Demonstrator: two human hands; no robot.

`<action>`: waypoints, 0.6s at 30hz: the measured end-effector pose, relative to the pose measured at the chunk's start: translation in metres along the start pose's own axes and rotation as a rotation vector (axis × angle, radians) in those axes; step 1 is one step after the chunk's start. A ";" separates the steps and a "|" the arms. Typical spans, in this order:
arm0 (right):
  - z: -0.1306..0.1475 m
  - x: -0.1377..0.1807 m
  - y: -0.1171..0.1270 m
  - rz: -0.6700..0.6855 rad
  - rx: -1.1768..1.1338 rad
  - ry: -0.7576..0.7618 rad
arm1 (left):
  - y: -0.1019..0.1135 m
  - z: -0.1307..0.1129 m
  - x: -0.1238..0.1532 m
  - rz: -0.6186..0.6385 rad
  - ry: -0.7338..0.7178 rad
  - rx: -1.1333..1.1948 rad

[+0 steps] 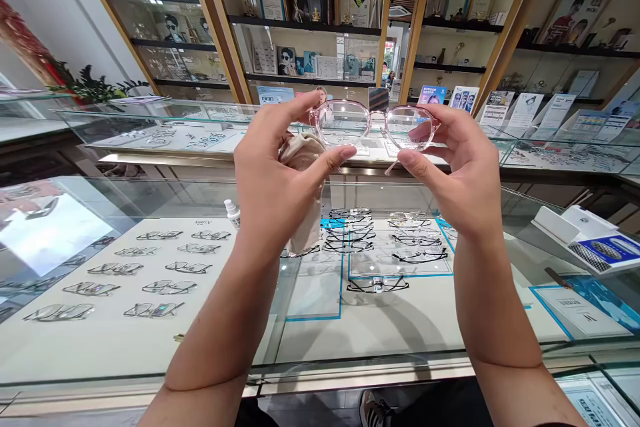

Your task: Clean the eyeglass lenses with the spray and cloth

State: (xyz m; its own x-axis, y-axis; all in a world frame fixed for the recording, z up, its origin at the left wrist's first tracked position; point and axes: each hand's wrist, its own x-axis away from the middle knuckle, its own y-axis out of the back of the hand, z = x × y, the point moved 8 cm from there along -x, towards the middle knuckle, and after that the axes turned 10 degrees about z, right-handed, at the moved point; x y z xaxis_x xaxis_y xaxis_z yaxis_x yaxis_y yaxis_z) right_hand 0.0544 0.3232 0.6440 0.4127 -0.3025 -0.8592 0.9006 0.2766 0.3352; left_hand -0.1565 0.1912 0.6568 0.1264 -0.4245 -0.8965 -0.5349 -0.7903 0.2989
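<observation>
I hold up a pair of clear pink-framed glasses (pixel 373 125) at chest height, lenses facing away from me. My left hand (pixel 280 170) pinches the left lens rim between thumb and fingers, and a beige cleaning cloth (pixel 306 203) is tucked in its palm and hangs down. My right hand (pixel 457 167) pinches the right rim at the hinge, thumb below and fingers above. One folded temple (pixel 395 163) points down between my hands.
Below is a glass display counter (pixel 505 347) with rows of spectacle frames (pixel 150 270) inside. A small spray bottle (pixel 233 212) stands on the glass. An open white case (pixel 587 240) lies at the right. A second counter (pixel 150 113) and wall shelves stand beyond.
</observation>
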 end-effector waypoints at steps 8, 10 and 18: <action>0.000 0.005 0.005 -0.075 0.056 -0.047 | -0.012 0.002 0.008 -0.064 0.058 0.031; 0.003 0.006 0.007 -0.087 0.105 -0.043 | -0.016 0.006 0.007 -0.046 0.073 0.038; 0.008 0.007 0.009 -0.096 0.257 -0.026 | -0.018 0.017 0.004 -0.048 0.068 0.004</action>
State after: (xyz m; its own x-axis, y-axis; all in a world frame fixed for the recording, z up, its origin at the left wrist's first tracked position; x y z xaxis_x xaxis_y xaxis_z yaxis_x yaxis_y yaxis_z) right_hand 0.0669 0.3162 0.6441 0.3237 -0.3403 -0.8828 0.9396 0.0063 0.3421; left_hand -0.1600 0.2114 0.6425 0.2088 -0.4153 -0.8854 -0.5302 -0.8088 0.2543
